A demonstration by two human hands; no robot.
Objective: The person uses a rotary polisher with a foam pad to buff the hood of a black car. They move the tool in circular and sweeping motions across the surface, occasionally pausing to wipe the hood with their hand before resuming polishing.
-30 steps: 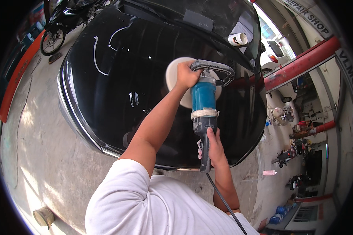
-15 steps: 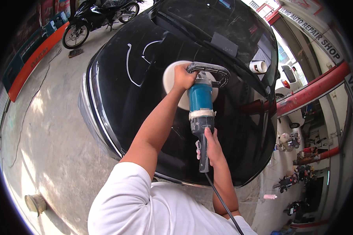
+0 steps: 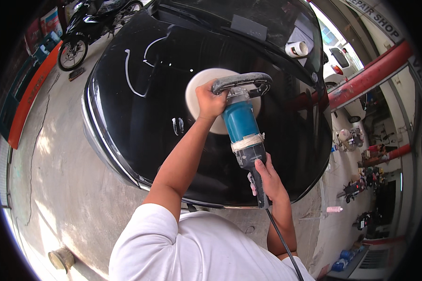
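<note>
- The polisher (image 3: 241,126), a teal-bodied machine with a grey rear grip and a black loop handle, lay across the middle of the black car hood (image 3: 140,126), its body pointing back toward me.
- Its round white pad (image 3: 199,91) sat flat on the paint, just beyond my left fingers and partly hidden under the machine's head.
- My left hand (image 3: 210,99) was clenched around the near end of the loop handle, knuckles up, directly over the pad's edge.
- My right hand (image 3: 266,178) was wrapped around the rear grip, fingers curled underneath; I could not tell whether one pressed a switch.
- The black cord (image 3: 281,239) ran out from below my right palm, down past my white shirt (image 3: 197,253).
- To do this pass well, I judged the pad had to stay level on the paint, with even pressure from the left hand, steady steering from the right, and the cord kept off the hood.
- White streaks of compound (image 3: 129,77) lay on the hood well to the left of my left fingers, not yet spread.
- A white roll (image 3: 297,48) rested near the windshield, beyond and right of the handle.
- A motorcycle (image 3: 86,28) stood on the concrete floor (image 3: 56,178), far off to the left.
</note>
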